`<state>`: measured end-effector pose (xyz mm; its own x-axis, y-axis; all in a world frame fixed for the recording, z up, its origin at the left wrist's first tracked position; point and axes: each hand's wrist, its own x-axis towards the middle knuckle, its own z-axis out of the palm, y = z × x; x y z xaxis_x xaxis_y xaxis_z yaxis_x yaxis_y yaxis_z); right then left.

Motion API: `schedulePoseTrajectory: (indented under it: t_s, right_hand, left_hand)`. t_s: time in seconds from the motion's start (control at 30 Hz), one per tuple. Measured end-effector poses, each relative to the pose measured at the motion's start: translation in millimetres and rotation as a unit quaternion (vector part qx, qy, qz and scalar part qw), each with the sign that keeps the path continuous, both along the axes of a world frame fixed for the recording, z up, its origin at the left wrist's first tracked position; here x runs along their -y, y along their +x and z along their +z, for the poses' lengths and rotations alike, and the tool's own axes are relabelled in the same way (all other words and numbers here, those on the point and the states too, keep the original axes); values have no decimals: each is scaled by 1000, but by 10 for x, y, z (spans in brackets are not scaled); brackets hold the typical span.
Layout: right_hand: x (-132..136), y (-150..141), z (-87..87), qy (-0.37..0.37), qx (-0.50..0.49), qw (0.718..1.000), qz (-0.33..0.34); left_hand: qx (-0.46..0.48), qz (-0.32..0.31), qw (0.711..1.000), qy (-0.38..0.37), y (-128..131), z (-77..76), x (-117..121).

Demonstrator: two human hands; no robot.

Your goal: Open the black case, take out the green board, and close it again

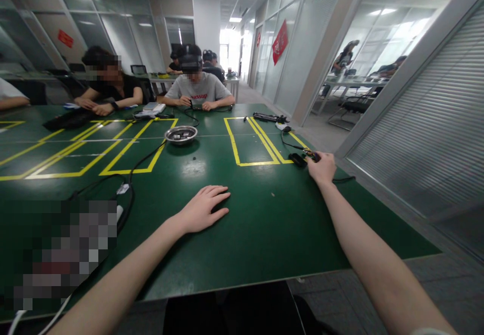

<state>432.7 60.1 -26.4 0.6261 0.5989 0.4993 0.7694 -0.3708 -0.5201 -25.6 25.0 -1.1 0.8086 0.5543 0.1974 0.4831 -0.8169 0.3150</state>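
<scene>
On the green table (249, 234), my left hand (206, 208) lies flat with its fingers stretched out, holding nothing. At the table's right side my right hand (321, 166) is closed around a small dark part with coloured wires (310, 154). Its exact kind cannot be made out. Just left of these fingers lies a black oval casing (297, 160). A black cable (291, 145) leads from the wired part to a dark plug-like end farther back, and another cable end (345, 179) sticks out to the right of my wrist.
A metal bowl (181, 134) with small metal pieces stands mid-table. Yellow tape (236, 143) outlines rectangles. A folded black tripod-like object (269, 117) lies at the far right. A black cable (131, 174) runs down the left. Co-workers (196, 88) sit across the table.
</scene>
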Motion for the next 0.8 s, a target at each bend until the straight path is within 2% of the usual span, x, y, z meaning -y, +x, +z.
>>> schedulePoseTrajectory:
  t_s: [0.1,0.2,0.3,0.43,0.53,0.63,0.73,0.8]
  right_hand:
    - [11,-77,30,-77,-25,996,-23]
    - [20,-258,83,-123,-20,992,5]
    - [37,-535,111,-162,-9,985,62]
    - [38,-877,111,-160,28,971,175]
    - [16,-882,128,-117,55,968,213]
    - [11,-635,148,-87,57,981,164]
    - [19,-325,128,-96,32,994,48]
    - [17,-180,91,-113,12,994,3]
  left_hand:
    - [0,0,1000,-1,0,-4,0]
    - [-2,4,1000,0,5,0,2]
    - [-3,6,1000,1,11,10,6]
    - [5,2,1000,-3,9,26,12]
    - [2,5,1000,-8,3,36,16]
    - [-2,5,1000,-6,1,37,18]
    - [-1,2,1000,-3,5,33,22]
    - [-4,3,1000,-6,7,31,23]
